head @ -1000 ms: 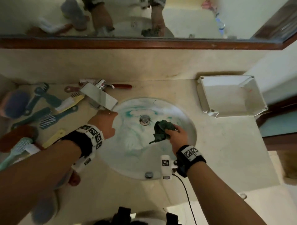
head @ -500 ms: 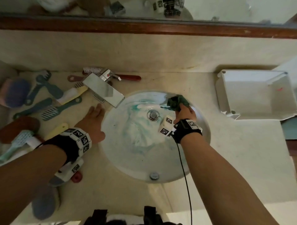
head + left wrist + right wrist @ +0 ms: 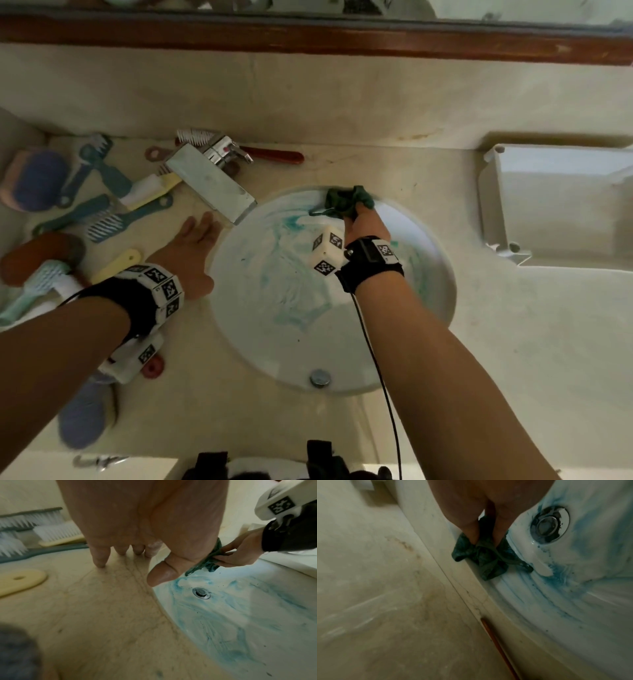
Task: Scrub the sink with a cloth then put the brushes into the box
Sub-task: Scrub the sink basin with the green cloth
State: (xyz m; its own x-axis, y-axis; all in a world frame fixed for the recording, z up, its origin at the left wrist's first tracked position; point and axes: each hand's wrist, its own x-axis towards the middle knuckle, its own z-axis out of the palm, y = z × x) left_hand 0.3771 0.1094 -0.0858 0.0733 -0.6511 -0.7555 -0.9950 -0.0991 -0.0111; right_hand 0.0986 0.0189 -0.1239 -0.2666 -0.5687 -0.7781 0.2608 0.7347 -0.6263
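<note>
The round white sink (image 3: 435, 322) is smeared with blue-green cleaner (image 3: 240, 615). My right hand (image 3: 364, 222) grips a crumpled dark green cloth (image 3: 346, 202) and holds it against the sink's far rim. In the right wrist view the cloth (image 3: 486, 559) sits bunched under my fingers next to the drain (image 3: 547, 524). My left hand (image 3: 191, 246) lies flat with straight fingers on the counter beside the sink's left rim, holding nothing. Several brushes (image 3: 106, 222) lie on the counter at the left. The white box (image 3: 555, 202) stands at the far right.
A chrome tap (image 3: 212, 181) juts over the sink's upper left rim, with a red-handled brush (image 3: 274, 156) behind it. A wood-framed mirror (image 3: 308, 37) runs along the back wall. A blue scrubber (image 3: 82, 418) lies at the counter's near left.
My right hand has carried the cloth from the middle of the basin up to its far rim. My left hand has flattened on the counter beside the sink.
</note>
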